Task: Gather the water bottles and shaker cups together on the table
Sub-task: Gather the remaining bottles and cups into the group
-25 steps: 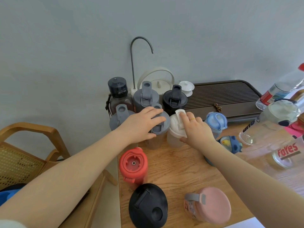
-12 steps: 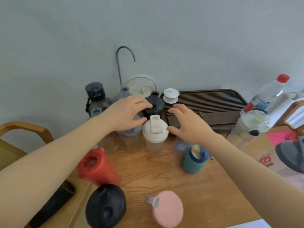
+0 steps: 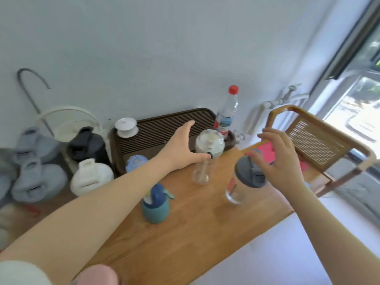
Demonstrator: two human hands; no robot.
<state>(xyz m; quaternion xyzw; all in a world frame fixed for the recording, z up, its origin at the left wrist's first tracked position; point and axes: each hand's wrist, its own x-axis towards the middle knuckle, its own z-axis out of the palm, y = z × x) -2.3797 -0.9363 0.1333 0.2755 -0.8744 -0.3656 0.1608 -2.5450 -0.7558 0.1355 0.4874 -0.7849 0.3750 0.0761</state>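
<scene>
Grey-lidded shaker cups [image 3: 37,179], a black-lidded one [image 3: 87,144] and a white-lidded one [image 3: 90,177] stand clustered at the table's left. My left hand [image 3: 183,147] is spread open beside a clear bottle with a whitish lid [image 3: 207,149], thumb near its lid, not gripping. My right hand [image 3: 275,157] hovers with fingers apart over a clear shaker cup with a dark grey lid [image 3: 244,177]. A teal kids' bottle [image 3: 156,204] stands in the middle, a blue-lidded bottle [image 3: 134,162] behind my left forearm. A pink bottle [image 3: 96,274] shows at the bottom edge.
A dark slatted tea tray [image 3: 164,128] with a white lidded cup [image 3: 125,127] lies along the wall. A red-capped plastic water bottle [image 3: 227,112] stands at its right end. A rattan chair [image 3: 316,138] is past the table's right end, by a window.
My view has swung right. Both hands have left the clustered cups at the left and moved right, to the clear bottle and the dark-lidded shaker cup.
</scene>
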